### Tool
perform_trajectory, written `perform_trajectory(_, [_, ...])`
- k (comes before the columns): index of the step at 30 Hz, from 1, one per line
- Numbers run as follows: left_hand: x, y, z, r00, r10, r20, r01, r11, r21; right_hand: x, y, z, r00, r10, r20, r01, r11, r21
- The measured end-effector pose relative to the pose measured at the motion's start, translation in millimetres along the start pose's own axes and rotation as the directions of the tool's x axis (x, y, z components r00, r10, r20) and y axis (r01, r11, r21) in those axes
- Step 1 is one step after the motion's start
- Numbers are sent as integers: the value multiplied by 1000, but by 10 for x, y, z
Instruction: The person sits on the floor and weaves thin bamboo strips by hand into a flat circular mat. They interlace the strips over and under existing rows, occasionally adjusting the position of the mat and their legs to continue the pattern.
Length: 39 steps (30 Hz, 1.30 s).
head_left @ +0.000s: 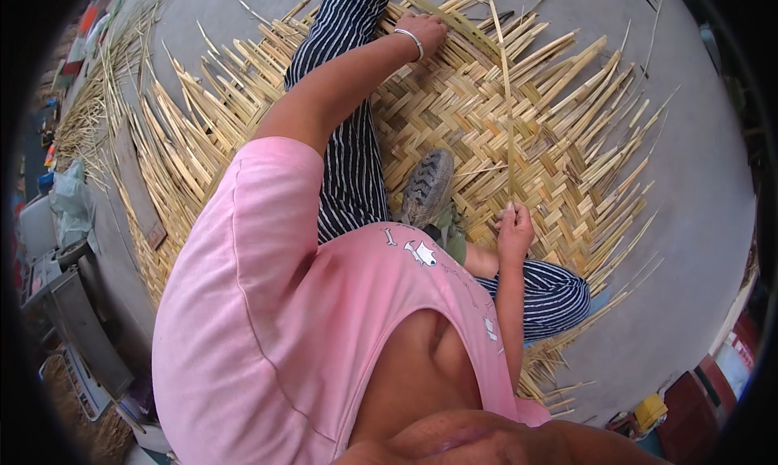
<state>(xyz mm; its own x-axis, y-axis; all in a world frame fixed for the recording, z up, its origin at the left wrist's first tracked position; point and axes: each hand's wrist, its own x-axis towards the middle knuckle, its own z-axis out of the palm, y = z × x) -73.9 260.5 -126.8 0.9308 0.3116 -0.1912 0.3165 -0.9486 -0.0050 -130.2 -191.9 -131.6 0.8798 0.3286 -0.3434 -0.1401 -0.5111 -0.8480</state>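
A woven mat of pale split-reed strips (519,132) lies under and around my legs, its loose strip ends fanning out along the edges. My right hand (515,226) pinches the near end of a long thin reed strip (509,112), which runs away over the mat past its far edge. At the far side of the weave, my left hand (423,34) is down on the strips with its fingers curled. What lies under those fingers is hidden. Just beyond it a wider greenish strip (466,31) crosses the weave at a slant.
My shoe (428,188) and striped trouser legs (348,149) rest on the mat. Loose thin reeds (105,108) are heaped at the far left on the grey floor (681,222). A flat wooden piece (139,189) lies on the left strips. A clear plastic bag (73,197) sits farther left.
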Motion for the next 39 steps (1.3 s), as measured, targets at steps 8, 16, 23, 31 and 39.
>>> perform_trajectory(8, [299,-406,-197,973,81,216,-99,992,74,82,34,75,994,53,91,-53,999,2])
perform_trajectory(16, [387,-412,-258,977,98,189,-105,994,31,97,58,52,991,101,89,-102,995,3])
perform_trajectory(23, [286,-374,-501,982,65,178,-58,997,-44,91,87,49,989,117,89,-120,992,30])
perform_trajectory(31, [276,-300,-488,975,201,93,-212,967,140,98,21,50,983,151,106,-162,981,108])
perform_trajectory(39, [406,-493,-236,974,156,163,-158,987,2,125,-21,61,974,186,126,-203,969,141])
